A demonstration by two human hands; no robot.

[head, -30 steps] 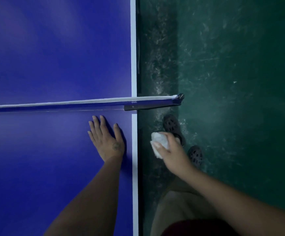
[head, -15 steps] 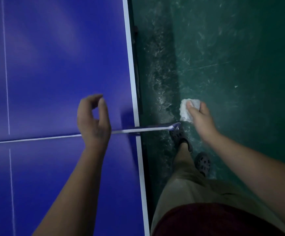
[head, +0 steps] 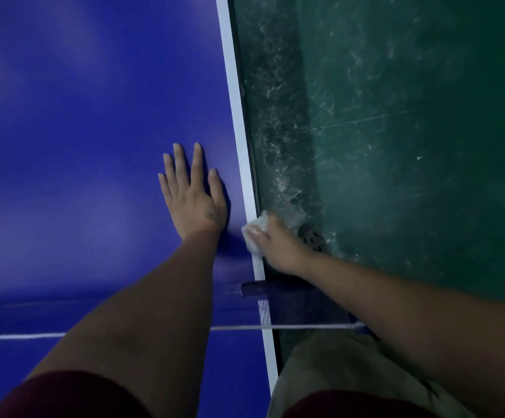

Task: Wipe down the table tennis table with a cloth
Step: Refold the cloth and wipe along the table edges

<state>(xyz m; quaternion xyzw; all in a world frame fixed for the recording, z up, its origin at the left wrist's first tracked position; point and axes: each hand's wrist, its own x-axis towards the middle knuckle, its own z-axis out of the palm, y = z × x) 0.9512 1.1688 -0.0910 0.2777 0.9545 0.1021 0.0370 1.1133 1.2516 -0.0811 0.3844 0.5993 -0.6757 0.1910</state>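
**Clerk:** Item one, the table tennis table (head: 79,131)?

**Checker:** Blue top, filling the left half of the view; white edge line (head: 235,116) running near to far along its right side; scuffed dark green floor (head: 411,146) to the right of that.

**Clerk:** Item two, left hand (head: 192,200)?

**Checker:** Flat on the blue top, palm down; fingers straight, slightly spread, pointing far; holding nothing; just left of the edge line, on the far side of the net (head: 264,315).

**Clerk:** Item three, right hand (head: 278,245)?

**Checker:** Fingers curled round the cloth (head: 257,226), gripping it; placed at the table's right edge, just right of the left wrist.

**Clerk:** The cloth itself?

**Checker:** White, bunched small; touching the white edge line (whether it reaches down the table's side, I cannot tell); partly covered by the fingers.

**Clerk:** The net, in full?

**Checker:** Crosses the near part of the table left to right; white top band; its dark clamp (head: 287,289) juts past the right edge, under the right forearm.

**Clerk:** Sundries?

**Checker:** One dark perforated shoe (head: 313,238) on the floor just right of the right hand; beige shorts (head: 335,375) and a maroon garment (head: 64,393) at the near edge.
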